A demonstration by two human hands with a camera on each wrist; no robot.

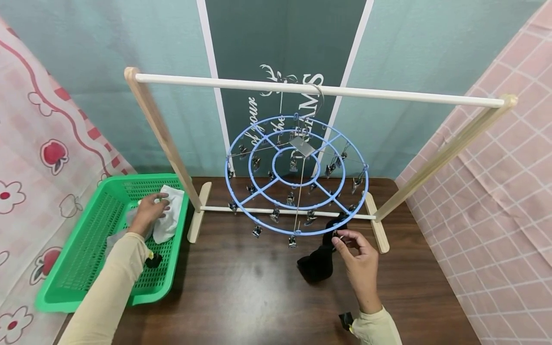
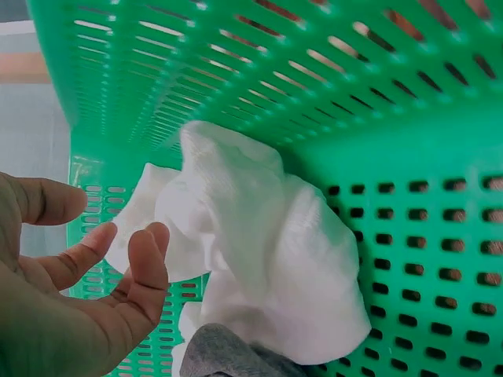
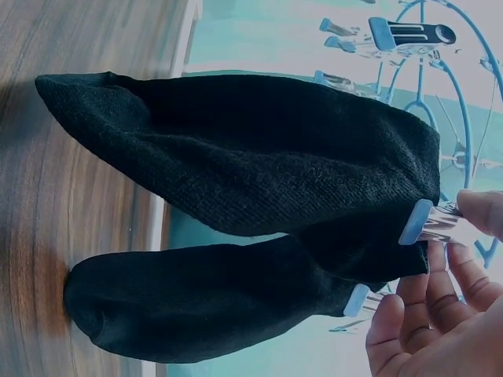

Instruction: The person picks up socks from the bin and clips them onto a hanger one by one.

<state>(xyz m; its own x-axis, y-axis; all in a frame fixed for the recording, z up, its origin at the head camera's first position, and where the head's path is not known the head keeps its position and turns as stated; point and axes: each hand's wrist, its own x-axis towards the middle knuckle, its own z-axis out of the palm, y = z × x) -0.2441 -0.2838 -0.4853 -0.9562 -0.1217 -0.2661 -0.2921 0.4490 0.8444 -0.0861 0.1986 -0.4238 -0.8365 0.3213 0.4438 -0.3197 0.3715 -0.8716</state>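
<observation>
At the front right of a round blue clip hanger (image 1: pixel 310 234), my right hand (image 1: pixel 358 258) pinches a metal clip (image 3: pixel 440 225) with blue tips between thumb and fingers. A black sock (image 3: pixel 259 157) hangs from that clip by its cuff. Beside it, a second black sock (image 3: pixel 196 302) hangs from another clip. My left hand (image 1: pixel 148 213) is inside a green basket (image 1: pixel 144 297), fingers loosely bent and nothing between them. White cloth (image 2: pixel 267 236) lies bunched just beyond those fingertips, and a grey piece of fabric (image 2: pixel 224 353) shows at its lower edge.
The hanger hooks over the white bar (image 1: pixel 207 82) of a wooden stand, whose feet (image 1: pixel 199 213) rest on the brown table (image 1: pixel 241 287). Several unused clips (image 1: pixel 274 215) dangle around the rings. A pink tiled sheet (image 1: pixel 487 215) borders the right side.
</observation>
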